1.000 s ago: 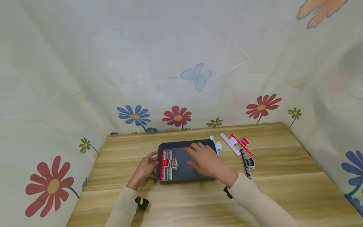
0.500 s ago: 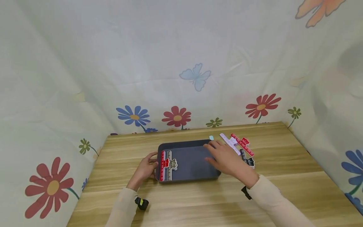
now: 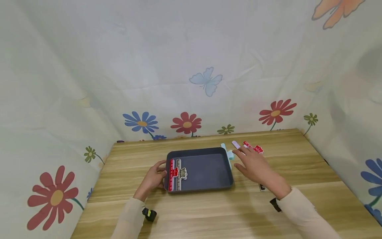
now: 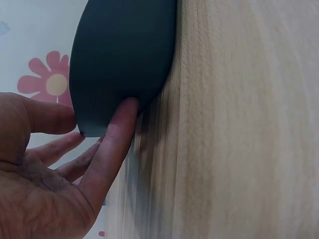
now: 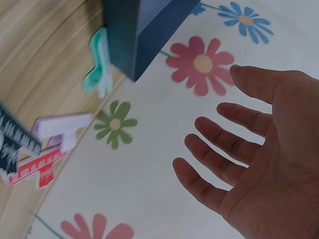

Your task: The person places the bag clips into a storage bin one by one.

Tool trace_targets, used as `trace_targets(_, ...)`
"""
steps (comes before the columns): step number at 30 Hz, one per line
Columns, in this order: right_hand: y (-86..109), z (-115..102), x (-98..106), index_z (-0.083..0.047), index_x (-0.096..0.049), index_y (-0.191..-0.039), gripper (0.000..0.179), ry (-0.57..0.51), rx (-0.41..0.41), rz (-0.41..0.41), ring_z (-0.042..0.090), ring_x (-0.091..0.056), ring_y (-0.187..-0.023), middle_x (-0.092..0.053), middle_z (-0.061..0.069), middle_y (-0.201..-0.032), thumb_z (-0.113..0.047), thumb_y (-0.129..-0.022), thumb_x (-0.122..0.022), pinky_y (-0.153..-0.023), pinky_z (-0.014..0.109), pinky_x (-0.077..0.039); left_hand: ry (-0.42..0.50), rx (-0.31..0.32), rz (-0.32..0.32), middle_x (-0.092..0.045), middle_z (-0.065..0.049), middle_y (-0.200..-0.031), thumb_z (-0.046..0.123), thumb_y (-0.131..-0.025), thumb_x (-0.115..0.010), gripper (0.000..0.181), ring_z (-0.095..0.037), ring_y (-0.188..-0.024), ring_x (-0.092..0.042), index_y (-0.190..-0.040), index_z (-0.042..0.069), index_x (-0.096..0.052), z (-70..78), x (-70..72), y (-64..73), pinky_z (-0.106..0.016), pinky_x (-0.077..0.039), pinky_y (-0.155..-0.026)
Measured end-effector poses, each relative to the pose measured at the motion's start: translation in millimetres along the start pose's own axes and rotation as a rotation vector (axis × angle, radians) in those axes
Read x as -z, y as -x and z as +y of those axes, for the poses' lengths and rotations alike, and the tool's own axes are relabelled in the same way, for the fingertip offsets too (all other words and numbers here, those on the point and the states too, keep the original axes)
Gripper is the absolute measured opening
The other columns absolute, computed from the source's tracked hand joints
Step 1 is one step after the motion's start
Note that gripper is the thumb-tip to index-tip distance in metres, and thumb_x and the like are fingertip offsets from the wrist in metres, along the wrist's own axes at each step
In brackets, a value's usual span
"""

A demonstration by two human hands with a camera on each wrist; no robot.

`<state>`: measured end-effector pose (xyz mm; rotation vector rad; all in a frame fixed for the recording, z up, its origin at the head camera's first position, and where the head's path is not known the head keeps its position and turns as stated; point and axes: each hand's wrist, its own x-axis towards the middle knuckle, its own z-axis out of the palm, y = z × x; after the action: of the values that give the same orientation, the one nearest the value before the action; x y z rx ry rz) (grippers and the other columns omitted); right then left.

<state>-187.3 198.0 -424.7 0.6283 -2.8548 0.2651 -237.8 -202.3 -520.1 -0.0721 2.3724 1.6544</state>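
Observation:
A dark grey tray (image 3: 206,171) lies on the table, with a red keyboard-print clip (image 3: 171,176) and a white one (image 3: 179,176) side by side at its left end. My left hand (image 3: 152,177) holds that end, thumb at the rim and fingers against the outer wall, as the left wrist view shows. Over the loose clips right of the tray hovers my right hand (image 3: 256,166), fingers spread and holding nothing. Nearest it is a light teal clip (image 3: 230,155) by the tray's right wall. The hand partly hides a lilac clip (image 3: 235,144), a red clip (image 3: 257,149) and a black clip (image 3: 262,187).
The wooden table (image 3: 197,212) has light wood grain. A flower-print cloth (image 3: 149,83) hangs behind it and along both sides. In the right wrist view the black clip (image 5: 17,139) overlaps the red clip (image 5: 37,167) beside the lilac clip (image 5: 60,125).
My right hand has moved from above the tray rightward, past its right wall, to over the loose clips. The left hand and tray have stayed in place.

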Motion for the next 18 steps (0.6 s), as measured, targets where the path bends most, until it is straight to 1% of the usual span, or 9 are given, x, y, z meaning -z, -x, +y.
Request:
trace_targets(4, 9.0, 14, 1, -0.003, -0.056, -0.134, 0.052, -0.014, -0.029, 0.004, 0.039, -0.057, -0.12, -0.06, 0.02, -0.13, -0.027, -0.089, -0.072, -0.094, 0.059, -0.05, -0.004, -0.004, 0.002, -0.049, -0.031, -0.139, 0.005, -0.1, -0.049, 0.053, -0.027, -0.081, -0.071, -0.151, 0.015, -0.036, 0.8, -2.0, 1.0, -0.042, -0.06, -0.057)
trace_targets(8, 16.1, 27, 3, -0.001, -0.057, -0.132, 0.052, -0.004, -0.052, -0.001, 0.043, -0.056, -0.118, -0.059, 0.023, -0.129, -0.023, -0.088, -0.073, -0.092, 0.06, -0.049, -0.011, 0.0, -0.007, -0.049, -0.03, -0.14, 0.007, -0.101, -0.049, 0.053, -0.025, -0.081, -0.07, -0.151, 0.016, -0.035, 1.8, -3.5, 1.9, -0.041, -0.06, -0.057)
trace_targets(13, 22.3, 41, 1, -0.001, -0.055, -0.135, 0.054, 0.01, -0.089, -0.046, 0.045, -0.053, -0.122, -0.058, 0.024, -0.132, -0.023, -0.088, -0.073, -0.097, 0.06, -0.048, -0.009, -0.003, -0.004, -0.048, -0.03, -0.14, 0.006, -0.1, -0.049, 0.054, -0.026, -0.077, -0.07, -0.152, 0.016, -0.035, 3.9, -2.8, 1.4, -0.042, -0.06, -0.056)
trace_targets(18, 28.7, 49, -4, -0.003, -0.053, -0.138, 0.056, -0.031, -0.122, -0.079, 0.047, -0.051, -0.124, -0.054, 0.026, -0.137, -0.023, -0.089, -0.071, -0.096, 0.062, -0.047, -0.014, 0.006, -0.001, -0.049, -0.03, -0.14, 0.006, -0.1, -0.049, 0.054, -0.024, -0.079, -0.069, -0.151, 0.016, -0.035, 3.5, -0.4, 2.0, -0.041, -0.06, -0.056)
